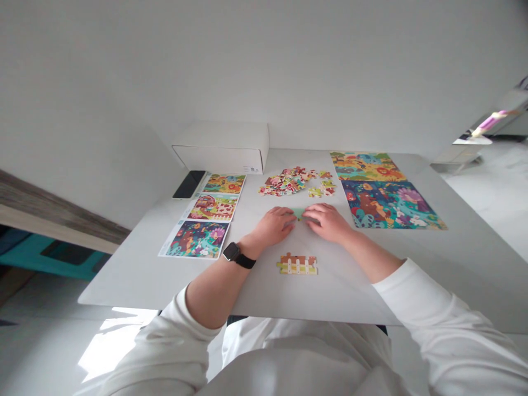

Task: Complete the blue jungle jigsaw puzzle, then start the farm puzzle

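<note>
Light green puzzle pieces (297, 212) lie on the table in the gap between my two hands. My left hand (275, 225), with a black watch on its wrist, has its bent fingertips on the left end of them. From the other side, my right hand (329, 221) grips the right end, thumb below and fingers above. My fingers cover much of the green pieces, so their joints are hidden. Closer to my body lies a joined puzzle strip (297, 264) with a white fence on brown and green. Beyond the hands is a pile of loose puzzle pieces (284, 182).
At left, a printed picture sheet (193, 239) with three pictures lies beside a phone (190, 184). Behind them stands a white box (223, 157) near the wall. Two colourful animal pictures, an orange one (367, 166) and a dark blue one (391, 204), lie at right.
</note>
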A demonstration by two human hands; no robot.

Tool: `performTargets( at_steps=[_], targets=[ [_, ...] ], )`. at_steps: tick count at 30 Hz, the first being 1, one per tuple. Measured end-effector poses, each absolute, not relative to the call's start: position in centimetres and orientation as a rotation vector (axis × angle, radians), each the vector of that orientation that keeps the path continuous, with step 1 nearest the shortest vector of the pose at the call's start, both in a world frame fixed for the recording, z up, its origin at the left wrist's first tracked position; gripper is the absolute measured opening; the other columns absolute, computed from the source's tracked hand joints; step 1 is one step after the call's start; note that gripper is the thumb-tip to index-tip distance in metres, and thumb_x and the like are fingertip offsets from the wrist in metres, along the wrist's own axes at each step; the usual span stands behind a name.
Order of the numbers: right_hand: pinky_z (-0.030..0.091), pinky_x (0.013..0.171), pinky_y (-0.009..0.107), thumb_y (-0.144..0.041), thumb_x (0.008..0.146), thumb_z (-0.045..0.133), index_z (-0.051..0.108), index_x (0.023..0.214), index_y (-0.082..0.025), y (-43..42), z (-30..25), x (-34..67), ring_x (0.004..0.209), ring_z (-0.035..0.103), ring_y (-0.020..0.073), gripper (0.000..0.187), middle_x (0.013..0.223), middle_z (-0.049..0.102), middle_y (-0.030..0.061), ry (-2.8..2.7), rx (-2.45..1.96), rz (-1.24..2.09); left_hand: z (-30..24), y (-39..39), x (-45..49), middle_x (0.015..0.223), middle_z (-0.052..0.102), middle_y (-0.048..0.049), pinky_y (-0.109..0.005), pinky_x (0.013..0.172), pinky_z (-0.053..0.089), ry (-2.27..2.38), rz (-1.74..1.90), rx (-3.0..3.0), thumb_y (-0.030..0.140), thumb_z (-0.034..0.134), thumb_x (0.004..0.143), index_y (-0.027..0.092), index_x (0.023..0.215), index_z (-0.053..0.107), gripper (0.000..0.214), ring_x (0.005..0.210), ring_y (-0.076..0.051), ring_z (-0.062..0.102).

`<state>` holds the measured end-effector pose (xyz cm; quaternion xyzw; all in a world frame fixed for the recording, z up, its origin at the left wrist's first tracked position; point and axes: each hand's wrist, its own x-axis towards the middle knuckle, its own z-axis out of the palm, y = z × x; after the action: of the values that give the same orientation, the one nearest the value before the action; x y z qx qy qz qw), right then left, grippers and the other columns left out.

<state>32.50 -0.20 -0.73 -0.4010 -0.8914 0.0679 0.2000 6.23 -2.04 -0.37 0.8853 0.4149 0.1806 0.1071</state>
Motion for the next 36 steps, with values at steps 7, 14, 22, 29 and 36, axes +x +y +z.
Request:
performTargets(
  at_steps=[7, 14, 22, 29, 36],
  targets=[
    [0.052, 0.118, 0.05, -0.031, 0.102, 0.062, 0.081, 0.126, -0.024, 2.2, 1.0, 34.2, 0.126, 0.07, 0.0298, 0.032, 0.132, 0.077, 0.0121, -2.328, -1.147, 0.189, -0.5, -2.1, 6.3, 0.141, 0.073, -0.0105, -0.048, 0.122, 0.048, 1.23, 0.527, 2.612, 0.029, 0.063, 0.103, 0.023, 0.129, 0.08, 0.032, 0.13, -0.029, 0.065],
    [0.05, 0.121, 0.052, -0.028, 0.1, 0.064, 0.073, 0.145, -0.022, 6.5, 2.5, 32.5, 0.133, 0.066, 0.0334, 0.046, 0.145, 0.071, 0.0146, -2.478, -1.263, 0.12, -0.5, -2.3, 6.5, 0.143, 0.071, -0.011, -0.05, 0.122, 0.047, 1.242, 0.6, 2.624, 0.03, 0.064, 0.102, 0.024, 0.132, 0.079, 0.034, 0.128, -0.03, 0.065],
    [0.048, 0.123, 0.055, -0.033, 0.107, 0.059, 0.063, 0.157, -0.025, 10.1, 1.2, 28.0, 0.149, 0.056, 0.0363, 0.051, 0.164, 0.058, 0.0152, -2.647, -1.362, 0.027, -0.6, -2.4, 6.4, 0.141, 0.071, -0.01, -0.051, 0.121, 0.048, 1.232, 0.617, 2.592, 0.028, 0.064, 0.102, 0.026, 0.132, 0.078, 0.034, 0.127, -0.03, 0.065],
    [0.045, 0.122, 0.061, -0.039, 0.106, 0.06, 0.063, 0.155, -0.019, 12.0, 0.4, 28.9, 0.149, 0.055, 0.0414, 0.053, 0.161, 0.059, 0.0213, -2.522, -1.615, -0.031, -0.4, -2.4, 6.6, 0.14, 0.072, -0.011, -0.05, 0.122, 0.047, 1.248, 0.601, 2.568, 0.027, 0.064, 0.102, 0.025, 0.131, 0.079, 0.032, 0.13, -0.03, 0.064],
    [0.048, 0.118, 0.06, -0.049, 0.098, 0.072, 0.067, 0.15, -0.023, 12.5, 0.6, 28.7, 0.143, 0.057, 0.0429, 0.059, 0.154, 0.063, 0.0189, -2.469, -1.577, -0.092, -0.5, -2.3, 6.7, 0.139, 0.071, -0.0101, -0.052, 0.121, 0.048, 1.291, 0.646, 2.53, 0.027, 0.064, 0.101, 0.027, 0.131, 0.078, 0.034, 0.128, -0.031, 0.064]
  ],
)
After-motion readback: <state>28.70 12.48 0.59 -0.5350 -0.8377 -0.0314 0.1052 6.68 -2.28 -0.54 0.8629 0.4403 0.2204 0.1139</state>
